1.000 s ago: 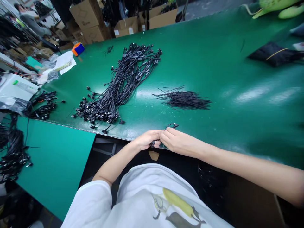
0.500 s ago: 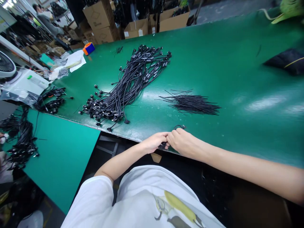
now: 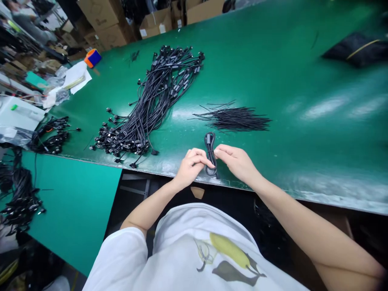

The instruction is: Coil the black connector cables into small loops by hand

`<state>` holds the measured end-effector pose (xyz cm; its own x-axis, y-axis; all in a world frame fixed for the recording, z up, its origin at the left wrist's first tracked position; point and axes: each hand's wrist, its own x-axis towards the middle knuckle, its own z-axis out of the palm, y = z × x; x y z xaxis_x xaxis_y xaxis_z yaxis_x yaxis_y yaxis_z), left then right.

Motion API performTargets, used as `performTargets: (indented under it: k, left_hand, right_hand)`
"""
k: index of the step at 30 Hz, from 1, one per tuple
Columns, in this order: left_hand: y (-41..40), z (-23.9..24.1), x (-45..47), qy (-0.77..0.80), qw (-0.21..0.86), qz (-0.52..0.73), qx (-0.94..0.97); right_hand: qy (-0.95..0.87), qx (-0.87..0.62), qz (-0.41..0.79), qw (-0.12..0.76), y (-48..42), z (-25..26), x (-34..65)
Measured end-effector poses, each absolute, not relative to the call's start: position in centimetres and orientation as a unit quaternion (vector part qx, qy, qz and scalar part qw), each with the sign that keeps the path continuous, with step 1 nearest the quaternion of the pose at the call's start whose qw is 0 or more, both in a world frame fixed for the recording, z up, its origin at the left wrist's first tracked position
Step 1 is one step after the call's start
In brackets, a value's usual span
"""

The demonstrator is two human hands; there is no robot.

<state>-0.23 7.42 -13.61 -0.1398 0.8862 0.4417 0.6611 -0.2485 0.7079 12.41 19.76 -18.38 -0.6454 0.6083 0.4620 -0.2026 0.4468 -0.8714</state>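
Note:
A black cable (image 3: 209,141) is coiled into a narrow bundle, pinched in at its middle, near the front edge of the green table. My left hand (image 3: 191,166) holds the bundle from the left, with its index finger across the lower loops. On the other side, my right hand (image 3: 236,159) is closed in a pinch at the bundle's waist, where a thin black twist tie goes around it; the fingertips hide most of the tie. A pile of loose black twist ties (image 3: 242,119) lies just beyond my hands.
A large heap of black cables with connectors (image 3: 163,89) spreads left of the ties. Far left are more cables (image 3: 54,135), papers (image 3: 75,76) and an orange-and-blue tape roll (image 3: 92,58). A black bag (image 3: 357,49) lies at right. Cardboard boxes (image 3: 104,24) stand behind the table.
Both hands, previously pressed together at the table edge and hiding most of the cable, have come apart and moved slightly forward. The coiled bundle now shows upright between them. The camera view has shifted.

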Motion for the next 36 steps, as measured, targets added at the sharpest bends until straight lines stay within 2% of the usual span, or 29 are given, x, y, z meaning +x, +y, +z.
performTargets:
  k: [3, 6, 8, 12, 19, 22, 25, 28, 32, 36]
  left_hand:
    - [7.5, -14.1, -0.8, 0.641, 0.144, 0.360, 0.663]
    - [8.3, -14.3, -1.6, 0.651, 0.195, 0.395, 0.618]
    - [8.5, -13.7, -1.7, 0.630, 0.233, 0.447, 0.591]
    - [7.7, -11.6, -1.3, 0.560, 0.360, 0.490, 0.563]
    - [6.7, -12.7, -1.0, 0.623, 0.305, 0.367, 0.620]
    - [7.5, -13.8, -1.2, 0.640, 0.371, 0.429, 0.517]
    - [8.1, -13.9, -1.4, 0.628, 0.425, 0.496, 0.423]
    - [7.8, -13.2, -1.3, 0.615, 0.397, 0.490, 0.473]
    - [7.0, -12.5, -0.7, 0.609, 0.290, 0.448, 0.586]
    - [6.8, -12.4, 0.0, 0.604, 0.156, 0.421, 0.658]
  right_hand:
    - [-0.784, -0.116, 0.404, 0.457, 19.3, -18.6, 13.1]
    - [-0.834, -0.086, 0.204, 0.505, 18.2, -19.1, 13.2]
    - [-0.843, -0.073, 0.117, 0.521, 17.8, -19.7, 13.0]
    - [-0.841, -0.054, 0.100, 0.529, 18.3, -20.8, 12.5]
    - [-0.786, -0.106, 0.017, 0.609, 19.0, -19.5, 13.4]
    - [-0.786, -0.087, -0.001, 0.612, 18.3, -19.1, 13.7]
    - [-0.803, -0.074, 0.036, 0.591, 17.9, -19.4, 13.4]
    - [-0.829, -0.071, 0.135, 0.539, 18.1, -20.0, 13.1]
    - [-0.811, -0.053, 0.390, 0.433, 18.5, -20.4, 12.7]
    - [-0.663, -0.004, 0.667, 0.341, 18.5, -20.6, 11.9]
